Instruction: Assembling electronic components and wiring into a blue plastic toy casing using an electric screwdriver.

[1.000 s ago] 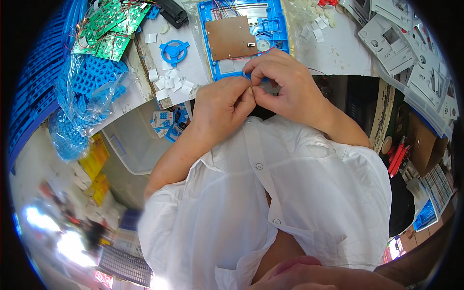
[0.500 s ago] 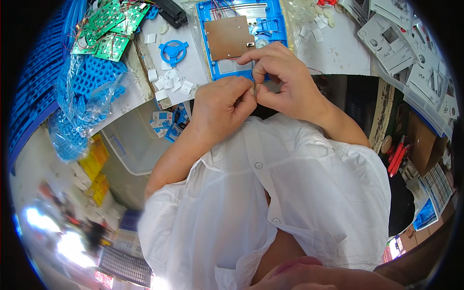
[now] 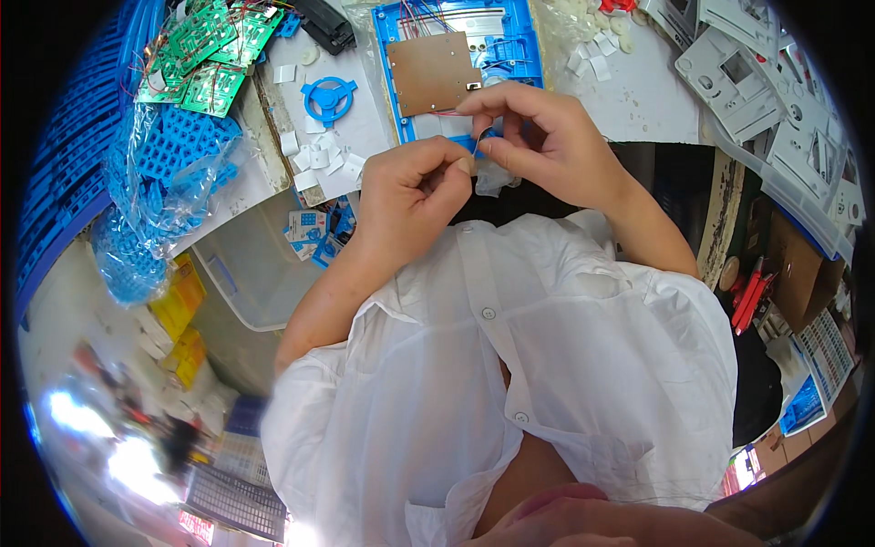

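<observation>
In front of me a blue plastic housing (image 3: 398,68) lies with its inside up, a brown circuit board (image 3: 433,73) and several thin wires in it. My left hand (image 3: 412,187) is closed in a pinch just below the housing's near edge, at one end of a thin wire (image 3: 477,144). Beside it my right hand (image 3: 561,146) has its thumb and curled fingers closed around the wire's other part, by the housing's lower right corner. Its index finger reaches toward the board. The fingers partly hide the wire. A crumpled piece of clear plastic (image 3: 495,180) shows below the hands.
A blue ring-shaped part (image 3: 328,100) and white paper squares (image 3: 319,157) lie left of the housing. Green circuit boards (image 3: 211,82) and bagged blue keypads (image 3: 178,146) are piled farther left. White panels (image 3: 729,77) fill a bin at right. Red-handled pliers (image 3: 749,296) hang lower right.
My hands have drawn slightly apart, the left one a little leftward and the right one rightward. The thin wire and the clear plastic now show between and below them.
</observation>
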Tool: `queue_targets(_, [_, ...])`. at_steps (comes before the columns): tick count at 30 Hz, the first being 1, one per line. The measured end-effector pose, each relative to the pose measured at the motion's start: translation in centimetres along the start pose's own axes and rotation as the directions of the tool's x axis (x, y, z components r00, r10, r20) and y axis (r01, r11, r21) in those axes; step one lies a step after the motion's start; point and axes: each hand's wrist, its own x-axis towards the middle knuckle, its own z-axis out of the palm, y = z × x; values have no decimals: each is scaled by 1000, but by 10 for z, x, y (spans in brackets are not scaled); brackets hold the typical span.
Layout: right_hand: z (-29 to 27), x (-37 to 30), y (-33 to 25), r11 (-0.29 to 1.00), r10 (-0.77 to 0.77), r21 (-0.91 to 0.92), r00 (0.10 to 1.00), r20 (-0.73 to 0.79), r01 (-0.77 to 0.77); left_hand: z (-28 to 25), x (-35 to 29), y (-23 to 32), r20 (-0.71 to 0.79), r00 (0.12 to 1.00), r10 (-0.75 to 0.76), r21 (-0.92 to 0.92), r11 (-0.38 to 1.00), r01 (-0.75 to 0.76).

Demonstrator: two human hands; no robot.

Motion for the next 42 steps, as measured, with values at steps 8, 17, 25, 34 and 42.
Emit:
queue_targets(8, [-5, 5, 1, 996, -35, -85, 998, 51, 39, 0, 4, 9, -66, 998, -25, 38, 999, 27])
queue_targets(17, [-11, 23, -1, 996, -3, -91, 987, 159, 18, -17, 17, 17, 95, 987, -130, 94, 988, 121])
queue_targets(25, [-12, 26, -3, 988, 10, -153, 979, 204, 22, -26, 23, 28, 182, 951, -251, 32, 968, 249])
queue_targets(34, [-13, 27, -6, 990, -18, -133, 982, 190, 44, -22, 21, 26, 159, 963, -218, -8, 975, 222])
queue_targets(42, [-14, 24, -2, 986, -74, -139, 990, 121, 91, -25, 15, 33, 191, 949, -250, -245, 924, 293])
